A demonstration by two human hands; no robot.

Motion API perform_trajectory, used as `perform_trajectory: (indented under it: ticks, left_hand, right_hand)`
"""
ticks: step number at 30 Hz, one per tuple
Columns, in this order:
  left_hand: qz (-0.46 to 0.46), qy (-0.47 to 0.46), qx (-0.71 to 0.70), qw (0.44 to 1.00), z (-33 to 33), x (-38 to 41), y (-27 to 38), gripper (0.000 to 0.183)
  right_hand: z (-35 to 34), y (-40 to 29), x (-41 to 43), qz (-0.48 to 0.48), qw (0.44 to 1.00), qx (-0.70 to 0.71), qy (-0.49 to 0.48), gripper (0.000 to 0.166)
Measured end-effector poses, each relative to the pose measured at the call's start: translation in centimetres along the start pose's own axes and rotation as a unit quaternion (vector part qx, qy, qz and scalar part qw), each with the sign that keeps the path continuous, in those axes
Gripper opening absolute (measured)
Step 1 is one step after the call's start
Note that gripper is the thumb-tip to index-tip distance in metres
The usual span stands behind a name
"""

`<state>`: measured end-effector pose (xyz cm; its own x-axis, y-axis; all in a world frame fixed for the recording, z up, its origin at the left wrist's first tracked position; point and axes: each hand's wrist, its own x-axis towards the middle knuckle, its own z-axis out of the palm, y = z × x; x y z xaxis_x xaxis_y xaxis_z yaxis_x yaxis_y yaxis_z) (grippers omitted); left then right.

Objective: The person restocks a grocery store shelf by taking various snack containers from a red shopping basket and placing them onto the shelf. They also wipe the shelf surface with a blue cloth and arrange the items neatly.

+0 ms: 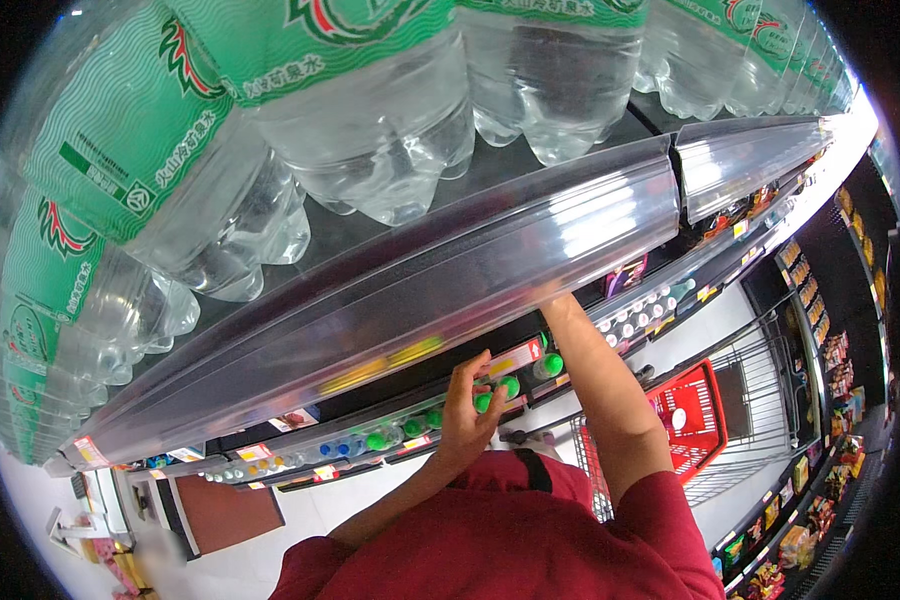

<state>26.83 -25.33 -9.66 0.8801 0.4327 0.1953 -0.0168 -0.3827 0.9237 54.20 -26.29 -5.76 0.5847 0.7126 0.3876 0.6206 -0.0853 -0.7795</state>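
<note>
My left hand (469, 416) is raised before a lower shelf with several green-capped bottles (548, 366). Its fingers are apart and curved, with nothing visible in them; whether they touch a cap or the red-edged shelf sign (521, 355) beside them I cannot tell. My right arm reaches in under the upper shelf. Only the base of my right hand (556, 295) shows, at the clear plastic lip (495, 244), and its fingers are hidden behind the shelf front. Large water bottles with green labels (360, 127) stand in a row on the upper shelf.
Behind my right arm is a metal shopping cart (772, 390) with a red basket (709, 420) in it. Shelves of packaged snacks (836, 442) line the far right. Blue-capped bottles (334, 448) stand further left on the lower shelf. A brown mat (229, 514) lies on the white floor.
</note>
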Motion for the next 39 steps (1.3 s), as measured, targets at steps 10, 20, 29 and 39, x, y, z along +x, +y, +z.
perform_trajectory:
  ticks: [10,20,29,39]
  left_hand:
    - [-0.003,-0.010,0.002,1.000,0.0,-0.3,-0.3,0.054]
    - [0.005,-0.020,0.002,1.000,0.3,-0.2,-0.1,0.056]
    - [0.000,-0.019,0.005,1.000,0.4,-0.3,-0.6,0.056]
    - [0.013,-0.018,-0.021,1.000,1.2,0.8,0.0,0.051]
  right_hand:
    - [0.6,2.0,-0.3,0.007,1.000,-0.018,-0.001,0.026]
    - [4.9,4.6,-0.9,-0.006,0.999,-0.030,0.015,0.022]
    - [2.6,-2.1,-1.1,0.029,0.997,0.069,-0.011,0.027]
    - [0.5,-4.7,-2.2,0.095,0.995,0.030,-0.025,0.075]
